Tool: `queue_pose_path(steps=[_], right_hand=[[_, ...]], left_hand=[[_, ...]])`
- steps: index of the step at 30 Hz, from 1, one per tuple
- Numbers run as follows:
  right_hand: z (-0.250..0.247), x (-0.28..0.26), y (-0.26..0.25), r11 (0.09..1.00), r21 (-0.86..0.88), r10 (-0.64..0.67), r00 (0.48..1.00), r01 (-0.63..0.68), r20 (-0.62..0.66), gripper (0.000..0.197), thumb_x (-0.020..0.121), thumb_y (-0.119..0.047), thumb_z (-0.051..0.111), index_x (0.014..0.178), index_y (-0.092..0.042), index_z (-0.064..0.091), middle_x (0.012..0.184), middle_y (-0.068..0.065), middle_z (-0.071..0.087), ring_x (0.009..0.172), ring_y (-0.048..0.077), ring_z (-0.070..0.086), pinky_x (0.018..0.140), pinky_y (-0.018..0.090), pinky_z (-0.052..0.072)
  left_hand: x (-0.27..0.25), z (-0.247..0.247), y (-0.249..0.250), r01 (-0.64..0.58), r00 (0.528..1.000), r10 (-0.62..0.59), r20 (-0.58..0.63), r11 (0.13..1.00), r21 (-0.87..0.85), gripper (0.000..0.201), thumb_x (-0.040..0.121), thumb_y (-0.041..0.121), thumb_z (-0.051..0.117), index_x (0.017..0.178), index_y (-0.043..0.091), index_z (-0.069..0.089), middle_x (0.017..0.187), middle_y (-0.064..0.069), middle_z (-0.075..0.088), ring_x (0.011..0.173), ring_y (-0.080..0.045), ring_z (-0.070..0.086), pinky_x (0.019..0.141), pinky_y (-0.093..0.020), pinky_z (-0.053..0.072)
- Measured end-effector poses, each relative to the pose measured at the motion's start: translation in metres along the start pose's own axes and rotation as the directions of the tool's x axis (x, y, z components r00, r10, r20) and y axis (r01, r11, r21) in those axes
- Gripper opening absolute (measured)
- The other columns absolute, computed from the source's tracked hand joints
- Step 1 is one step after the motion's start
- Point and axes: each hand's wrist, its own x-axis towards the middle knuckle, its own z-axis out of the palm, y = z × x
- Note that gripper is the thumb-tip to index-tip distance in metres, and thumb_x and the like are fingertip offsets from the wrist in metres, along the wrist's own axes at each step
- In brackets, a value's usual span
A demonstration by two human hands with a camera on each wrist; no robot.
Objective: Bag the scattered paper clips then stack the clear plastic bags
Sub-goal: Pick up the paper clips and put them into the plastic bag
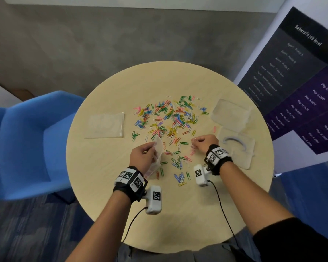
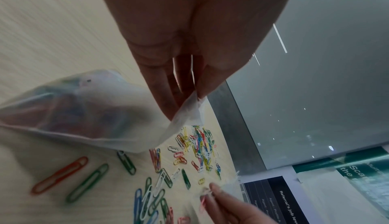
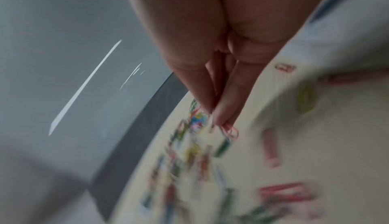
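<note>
Several coloured paper clips [image 1: 170, 118] lie scattered across the middle of the round table [image 1: 106, 182]. My left hand [image 1: 143, 155] pinches the mouth of a clear plastic bag [image 1: 158, 148] that holds some clips [image 2: 69, 107]; the bag's lower part rests on the table. My right hand [image 1: 203, 142] is to the right, just above the table, pinching a few pink clips [image 3: 229, 131] at its fingertips. The right wrist view is blurred. More clips [image 1: 178, 163] lie between my hands.
A stack of flat clear bags [image 1: 105, 124] lies at the table's left. A clear plastic box [image 1: 230, 110] and its lid [image 1: 237, 146] sit at the right. A blue chair [image 1: 27, 140] stands left of the table, a dark poster [image 1: 301, 82] at the right.
</note>
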Motion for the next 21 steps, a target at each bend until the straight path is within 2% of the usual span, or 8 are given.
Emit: queue_pose_path(steps=[3, 6, 8, 10, 13, 17, 19, 21], right_hand=[[-0.002, -0.013, -0.015, 0.794, 0.550, 0.100, 0.948, -0.259, 0.303, 0.025, 0.081, 0.002, 0.071, 0.105, 0.006, 0.067, 0.101, 0.020, 0.072, 0.086, 0.023, 0.071, 0.071, 0.024, 0.060], [0.016, -0.030, -0.030, 0.755, 0.589, -0.012, 0.892, -0.289, 0.452, 0.023, 0.082, 0.003, 0.068, 0.105, 0.006, 0.066, 0.095, 0.014, 0.073, 0.082, 0.020, 0.072, 0.069, 0.024, 0.060], [0.034, -0.039, -0.034, 0.859, 0.487, -0.094, 0.884, -0.161, 0.458, 0.016, 0.084, 0.003, 0.067, 0.099, 0.007, 0.069, 0.091, 0.018, 0.073, 0.079, 0.024, 0.071, 0.072, 0.025, 0.060], [0.044, -0.042, -0.036, 0.963, 0.254, -0.189, 0.899, 0.091, 0.395, 0.011, 0.084, -0.006, 0.072, 0.092, 0.000, 0.074, 0.085, 0.017, 0.074, 0.075, 0.021, 0.073, 0.075, 0.029, 0.060], [0.044, -0.042, -0.044, 0.926, -0.095, -0.315, 0.885, 0.366, 0.344, 0.015, 0.086, -0.020, 0.070, 0.080, -0.008, 0.076, 0.069, 0.005, 0.073, 0.055, 0.003, 0.066, 0.056, 0.012, 0.050], [0.045, -0.034, -0.055, 0.884, -0.273, -0.279, 0.897, 0.380, 0.344, 0.026, 0.088, -0.019, 0.067, 0.063, -0.011, 0.069, 0.062, 0.006, 0.069, 0.045, 0.000, 0.057, 0.045, 0.006, 0.039], [0.047, -0.030, -0.058, 0.873, -0.342, -0.236, 0.915, 0.348, 0.328, 0.025, 0.088, -0.021, 0.068, 0.066, -0.008, 0.071, 0.069, 0.009, 0.071, 0.054, 0.010, 0.062, 0.055, 0.012, 0.044], [0.052, -0.030, -0.062, 0.858, -0.393, -0.191, 0.917, 0.329, 0.351, 0.021, 0.090, -0.021, 0.065, 0.082, -0.004, 0.075, 0.082, 0.012, 0.073, 0.070, 0.020, 0.066, 0.067, 0.020, 0.049]], left_hand=[[0.005, 0.008, 0.000, 0.008, 1.000, -0.008, 0.001, 1.000, 0.008, 0.026, 0.092, 0.011, 0.057, 0.113, 0.013, 0.072, 0.090, -0.014, 0.072, 0.070, -0.020, 0.063, 0.083, -0.043, 0.059], [0.008, 0.018, 0.000, 0.003, 1.000, -0.004, 0.018, 0.999, 0.046, 0.025, 0.091, 0.015, 0.057, 0.112, 0.015, 0.072, 0.088, -0.015, 0.073, 0.069, -0.021, 0.064, 0.084, -0.045, 0.059], [0.008, 0.022, 0.003, -0.013, 1.000, 0.012, 0.014, 0.996, 0.085, 0.025, 0.090, 0.020, 0.060, 0.111, 0.016, 0.073, 0.090, -0.013, 0.075, 0.069, -0.022, 0.066, 0.084, -0.049, 0.059], [0.007, 0.024, 0.006, -0.026, 1.000, 0.024, 0.016, 0.992, 0.125, 0.025, 0.091, 0.018, 0.061, 0.112, 0.014, 0.072, 0.095, -0.013, 0.075, 0.074, -0.024, 0.069, 0.083, -0.049, 0.059], [0.007, 0.026, 0.008, -0.030, 0.999, 0.027, 0.020, 0.986, 0.165, 0.027, 0.087, 0.024, 0.062, 0.110, 0.016, 0.074, 0.100, -0.007, 0.075, 0.087, -0.023, 0.072, 0.085, -0.047, 0.058], [0.009, 0.029, 0.015, -0.070, 0.997, 0.054, 0.058, 0.948, 0.311, 0.024, 0.092, 0.019, 0.059, 0.111, 0.018, 0.074, 0.095, -0.004, 0.075, 0.079, -0.020, 0.071, 0.082, -0.038, 0.059], [0.011, 0.031, 0.019, -0.108, 0.994, 0.087, 0.070, 0.920, 0.376, 0.025, 0.092, 0.021, 0.058, 0.111, 0.020, 0.074, 0.097, -0.002, 0.076, 0.078, -0.018, 0.069, 0.078, -0.032, 0.057], [0.013, 0.034, 0.019, -0.124, 0.992, 0.106, 0.066, 0.899, 0.420, 0.025, 0.093, 0.021, 0.057, 0.112, 0.021, 0.073, 0.097, 0.001, 0.074, 0.082, -0.016, 0.066, 0.075, -0.025, 0.049]])
